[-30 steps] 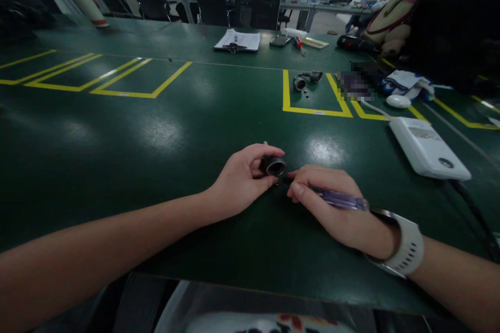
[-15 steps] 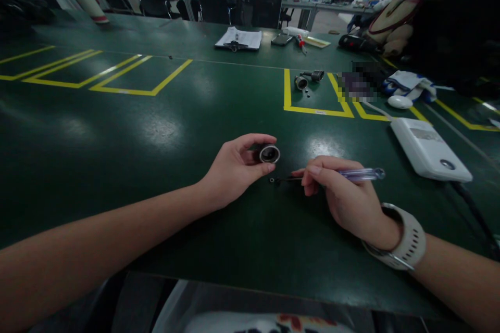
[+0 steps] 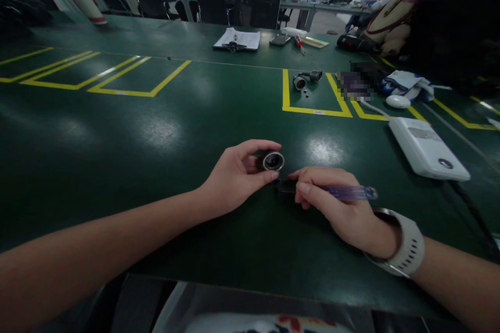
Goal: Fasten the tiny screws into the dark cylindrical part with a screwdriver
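Note:
My left hand point(image 3: 242, 174) is closed around a short dark metal cylinder with a bright rim point(image 3: 273, 161), its hollow end turned to the right and toward me. In my right hand point(image 3: 332, 197) is a screwdriver with a clear purple handle point(image 3: 351, 193), gripped like a pen. Its dark shaft points left, just below the cylinder and close to my left thumb. The tip is blurred, and I cannot tell whether it touches anything. A watch with a pale strap point(image 3: 410, 247) is on my right wrist.
More metal parts point(image 3: 307, 79) lie inside a yellow taped box beyond my hands. A white power bank point(image 3: 428, 148) with a cable lies at right. Farther back are a clipboard point(image 3: 237, 40), a phone point(image 3: 280, 40) and a red-handled tool point(image 3: 299, 42). People sit at tables behind.
The cylinder and my left hand have shifted slightly right and down. My right hand has moved a little left and down with the screwdriver. The small ring near its tip no longer shows.

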Tool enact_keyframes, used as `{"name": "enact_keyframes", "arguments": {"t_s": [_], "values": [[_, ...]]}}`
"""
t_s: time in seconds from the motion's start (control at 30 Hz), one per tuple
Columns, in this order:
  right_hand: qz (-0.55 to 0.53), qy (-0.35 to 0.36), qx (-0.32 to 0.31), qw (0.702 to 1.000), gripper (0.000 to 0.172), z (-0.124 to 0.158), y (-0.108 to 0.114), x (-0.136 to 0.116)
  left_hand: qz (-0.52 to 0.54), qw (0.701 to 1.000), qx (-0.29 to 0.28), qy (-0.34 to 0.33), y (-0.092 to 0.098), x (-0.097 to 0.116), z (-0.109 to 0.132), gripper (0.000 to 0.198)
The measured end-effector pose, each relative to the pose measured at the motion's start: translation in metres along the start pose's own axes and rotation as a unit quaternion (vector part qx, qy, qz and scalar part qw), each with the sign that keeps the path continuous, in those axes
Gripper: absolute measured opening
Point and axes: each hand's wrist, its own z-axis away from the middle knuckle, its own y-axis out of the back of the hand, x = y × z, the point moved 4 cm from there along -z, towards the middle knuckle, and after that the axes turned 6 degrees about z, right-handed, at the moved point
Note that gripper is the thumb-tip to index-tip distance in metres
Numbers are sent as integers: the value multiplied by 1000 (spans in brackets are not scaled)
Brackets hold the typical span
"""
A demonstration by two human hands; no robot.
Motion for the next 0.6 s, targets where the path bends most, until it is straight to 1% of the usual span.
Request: {"name": "enact_keyframes", "arguments": {"t_s": [0.13, 0.3, 0.43, 0.6], "values": [[0, 1, 23, 1000, 28, 1, 3, 1, -12, 1000, -9, -9, -2, 3, 3, 44], [-6, 15, 33, 999, 29, 2, 5, -1, -16, 1000, -13, -12, -3, 4, 4, 43], [5, 1, 28, 1000, 29, 1, 4, -1, -14, 1000, -14, -10, -4, 5, 5, 42], [1, -15, 7, 1000, 28, -2, 1, -1, -16, 1000, -13, -2, -5, 6, 5, 41]]}}
